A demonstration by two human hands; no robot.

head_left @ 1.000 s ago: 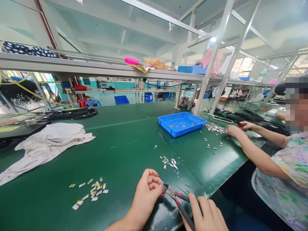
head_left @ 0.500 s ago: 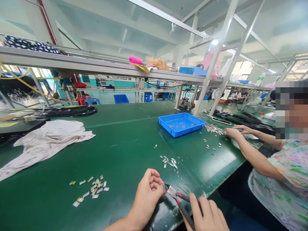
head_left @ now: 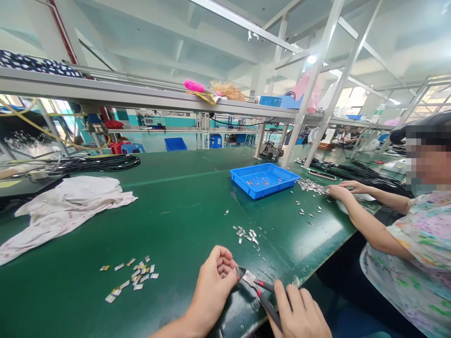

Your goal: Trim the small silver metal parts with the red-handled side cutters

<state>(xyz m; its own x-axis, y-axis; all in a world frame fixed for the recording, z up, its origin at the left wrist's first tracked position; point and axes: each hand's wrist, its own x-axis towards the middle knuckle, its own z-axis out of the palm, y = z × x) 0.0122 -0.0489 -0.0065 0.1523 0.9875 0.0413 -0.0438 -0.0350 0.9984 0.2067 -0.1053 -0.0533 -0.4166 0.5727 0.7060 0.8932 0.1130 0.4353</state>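
- Side-cutting pliers (head_left: 251, 279) with red and black handles lie in the person's grip at the bench's near edge, well in front of the blue plastic tray (head_left: 262, 191); how far their jaws stand apart is too small to make out.
- Right hand (head_left: 299, 314): fingers closed around the handles, the lower part cut off by the frame.
- Left hand (head_left: 214, 291): fingers curled inward, tips just beside the pliers' jaws; whether they pinch a tiny piece cannot be told.
- Small metal pieces (head_left: 244, 234): a loose scatter just in front of the tray; another cluster (head_left: 136, 277) lies further left of it, near the bottom of the view.
- Green bench mat (head_left: 176, 211): runs under the tray.
- White cloth (head_left: 66, 211): crumpled, well left of the tray.
- Co-worker's hand (head_left: 338, 191): right of the tray, beside a heap of metal pieces (head_left: 312, 186); anything held is hidden.
- Black cable coils (head_left: 95, 163): far left of the tray.
- Pink-handled brush (head_left: 193, 86): on the shelf beyond the tray.
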